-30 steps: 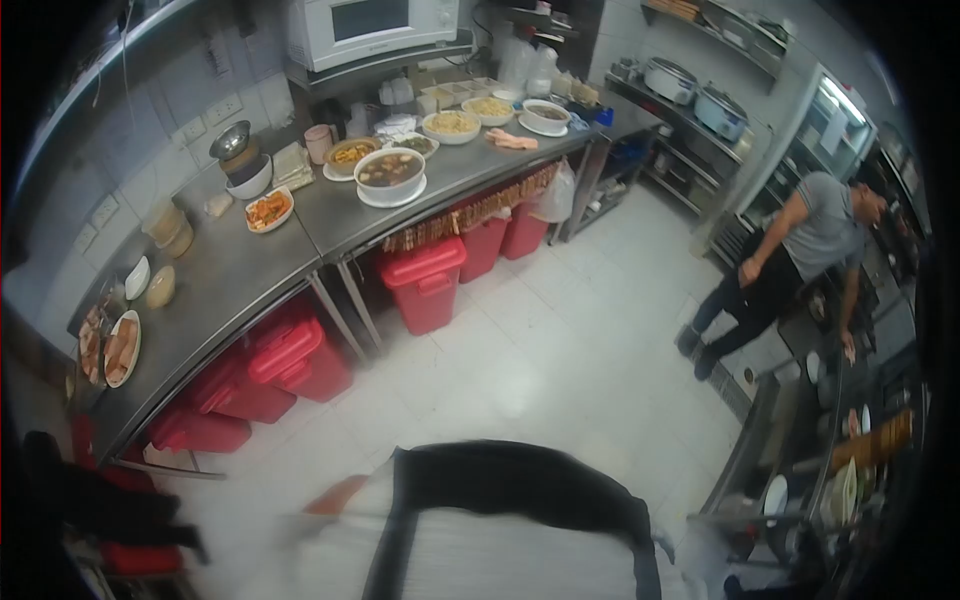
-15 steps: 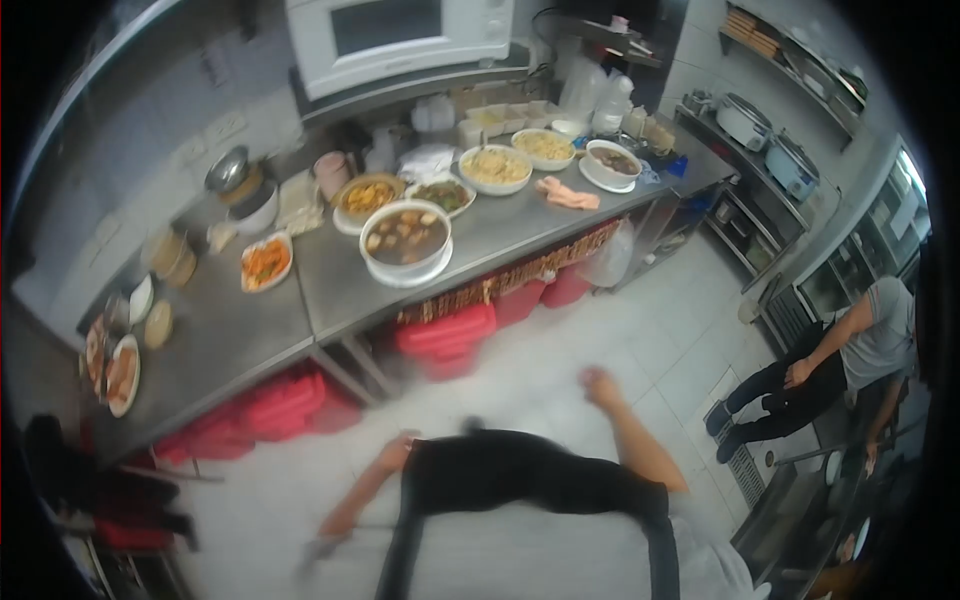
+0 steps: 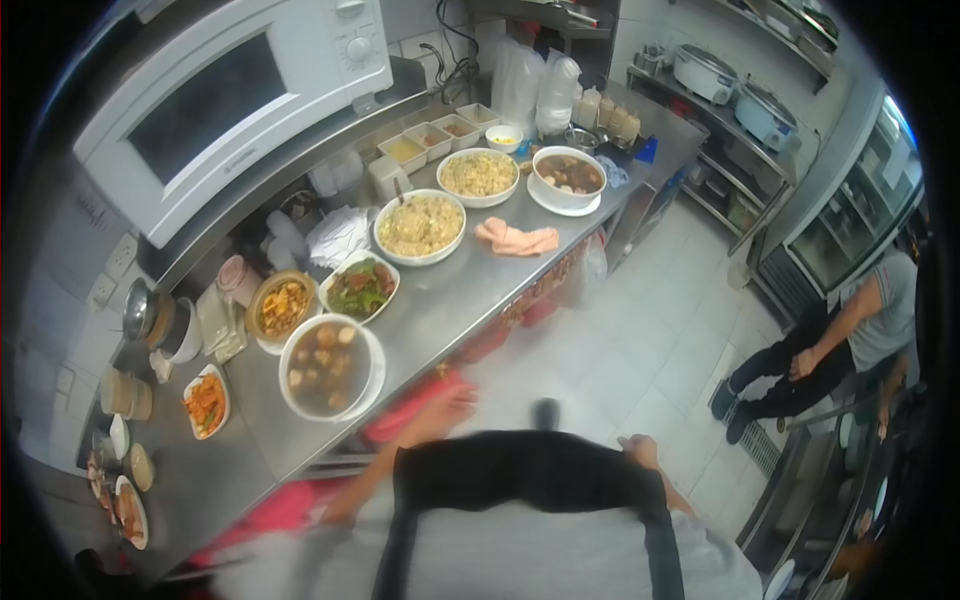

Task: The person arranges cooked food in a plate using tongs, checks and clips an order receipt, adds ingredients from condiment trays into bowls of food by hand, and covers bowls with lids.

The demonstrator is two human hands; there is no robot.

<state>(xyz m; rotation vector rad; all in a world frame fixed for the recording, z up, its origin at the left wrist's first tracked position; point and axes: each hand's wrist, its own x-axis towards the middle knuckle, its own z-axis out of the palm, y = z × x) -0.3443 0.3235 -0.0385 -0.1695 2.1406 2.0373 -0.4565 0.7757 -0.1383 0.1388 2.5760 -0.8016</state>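
Note:
My left hand (image 3: 447,412) reaches out just off the counter's front edge, slightly blurred, fingers loosely apart with nothing in them. Nearest to it is a large white bowl of dark soup with chunks (image 3: 326,368), standing on a white plate. My right hand (image 3: 638,447) is low by my body above the floor; its fingers are mostly hidden and it touches nothing I can see. Behind the soup are a dish of greens and meat (image 3: 360,288) and a brown-rimmed bowl of food (image 3: 282,306). A folded pink cloth (image 3: 516,238) lies near two bowls of fried rice (image 3: 420,226).
A steel counter (image 3: 420,330) runs diagonally, with a white microwave (image 3: 330,60) above it. A second soup bowl (image 3: 567,175) stands at the far end. Red bins (image 3: 405,408) sit beneath. A person in grey (image 3: 850,320) is at the right, near a glass-door fridge (image 3: 840,220).
My view has turned and come closer to the counter. My left hand has risen toward the counter edge, and my right hand has drawn in toward my body.

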